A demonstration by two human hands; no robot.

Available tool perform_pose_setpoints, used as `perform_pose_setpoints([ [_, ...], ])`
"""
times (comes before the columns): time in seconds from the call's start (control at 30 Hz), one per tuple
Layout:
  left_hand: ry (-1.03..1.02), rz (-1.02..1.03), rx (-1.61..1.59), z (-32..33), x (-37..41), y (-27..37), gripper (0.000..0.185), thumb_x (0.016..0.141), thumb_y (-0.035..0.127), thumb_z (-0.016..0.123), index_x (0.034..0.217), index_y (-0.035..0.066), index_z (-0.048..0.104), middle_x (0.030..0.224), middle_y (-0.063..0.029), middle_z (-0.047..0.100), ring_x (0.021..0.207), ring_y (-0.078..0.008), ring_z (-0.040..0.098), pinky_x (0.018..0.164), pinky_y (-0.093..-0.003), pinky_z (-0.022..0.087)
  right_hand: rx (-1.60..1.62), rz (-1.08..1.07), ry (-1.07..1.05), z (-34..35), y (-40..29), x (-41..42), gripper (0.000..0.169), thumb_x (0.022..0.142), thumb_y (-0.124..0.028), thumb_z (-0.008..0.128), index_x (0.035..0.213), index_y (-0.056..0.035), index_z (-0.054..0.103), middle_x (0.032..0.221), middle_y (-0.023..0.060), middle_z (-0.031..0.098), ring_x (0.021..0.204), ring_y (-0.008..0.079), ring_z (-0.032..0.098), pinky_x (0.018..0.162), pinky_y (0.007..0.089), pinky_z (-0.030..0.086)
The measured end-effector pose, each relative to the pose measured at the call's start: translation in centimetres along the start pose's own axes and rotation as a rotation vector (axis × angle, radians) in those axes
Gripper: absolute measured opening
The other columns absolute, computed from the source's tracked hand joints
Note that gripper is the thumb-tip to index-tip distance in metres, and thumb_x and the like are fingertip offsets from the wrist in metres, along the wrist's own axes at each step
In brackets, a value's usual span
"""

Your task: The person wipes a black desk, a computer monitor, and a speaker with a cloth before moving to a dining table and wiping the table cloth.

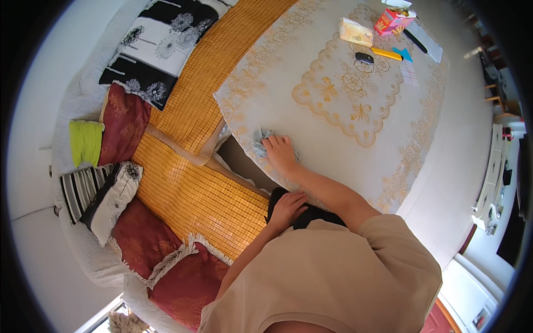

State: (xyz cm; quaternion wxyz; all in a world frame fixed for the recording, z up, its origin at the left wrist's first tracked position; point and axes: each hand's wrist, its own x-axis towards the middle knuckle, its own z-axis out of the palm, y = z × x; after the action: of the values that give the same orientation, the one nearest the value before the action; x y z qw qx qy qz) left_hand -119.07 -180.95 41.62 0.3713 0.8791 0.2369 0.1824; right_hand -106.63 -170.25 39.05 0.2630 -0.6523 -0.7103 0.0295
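Observation:
My right hand (281,155) presses a crumpled grey-blue cloth (261,139) against the table's patterned white-and-gold tablecloth (325,137), near its left corner. Folds of the cloth show on both sides of my fingers. My left hand (288,208) rests on the dark clothing over my lap (314,216), beside the table's near edge. Its fingers lie loosely spread and hold nothing.
Toward the far end of the table lie a tissue pack (355,32), a pink snack box (393,21), a black car key (364,58) and a yellow utility knife (387,54). A sofa with a tan tile mat (195,187) and red cushions (145,233) runs along the left.

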Motion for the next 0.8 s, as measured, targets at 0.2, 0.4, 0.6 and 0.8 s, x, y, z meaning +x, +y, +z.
perform_pose_setpoints([
  [0.2, 0.287, -0.242, 0.107, -7.6, 6.4, -3.6, 0.020, 0.087, 0.011, 0.057, 0.105, 0.003, 0.060, 0.102, -0.0124, 0.061, 0.094, -0.0319, 0.057, 0.082, -0.0395, 0.046, -0.054, 0.329, 0.121, -3.1, 1.9, -5.9, 0.048, 0.065, -0.007, 0.063, 0.112, -0.0174, 0.058, 0.081, 0.0034, 0.047, 0.083, 0.0200, 0.050, 0.083, 0.0383, 0.034],
  [0.4, 0.089, 0.087, 0.314, -7.4, 16.0, -10.5, 0.043, 0.092, 0.022, 0.048, 0.132, 0.006, 0.042, 0.139, -0.0149, 0.038, 0.130, -0.0328, 0.033, 0.103, -0.0471, 0.030, -0.670, 1.198, 0.247, -10.1, 9.0, -17.5, 0.056, 0.068, -0.018, 0.071, 0.121, -0.0304, 0.056, 0.083, 0.0021, 0.050, 0.082, 0.0203, 0.052, 0.080, 0.0419, 0.037],
  [0.6, -0.088, 0.176, 0.489, -3.6, 16.0, -13.6, 0.053, 0.093, 0.032, 0.042, 0.140, 0.009, 0.032, 0.148, -0.0110, 0.026, 0.137, -0.0293, 0.021, 0.110, -0.0497, 0.016, -0.701, 1.391, 0.511, -8.6, 7.1, -18.8, 0.053, 0.069, -0.017, 0.073, 0.119, -0.0257, 0.057, 0.086, 0.0036, 0.052, 0.083, 0.0222, 0.054, 0.081, 0.0410, 0.035],
  [0.8, -0.052, 0.261, 0.587, -4.2, 15.3, -13.3, 0.064, 0.091, 0.047, 0.044, 0.141, 0.009, 0.031, 0.149, -0.0107, 0.025, 0.138, -0.0276, 0.020, 0.110, -0.0484, 0.015, -0.592, 1.274, 0.638, -8.1, 6.9, -18.8, 0.045, 0.070, -0.020, 0.075, 0.112, -0.0176, 0.061, 0.088, 0.0054, 0.051, 0.083, 0.0222, 0.054, 0.082, 0.0409, 0.034],
])
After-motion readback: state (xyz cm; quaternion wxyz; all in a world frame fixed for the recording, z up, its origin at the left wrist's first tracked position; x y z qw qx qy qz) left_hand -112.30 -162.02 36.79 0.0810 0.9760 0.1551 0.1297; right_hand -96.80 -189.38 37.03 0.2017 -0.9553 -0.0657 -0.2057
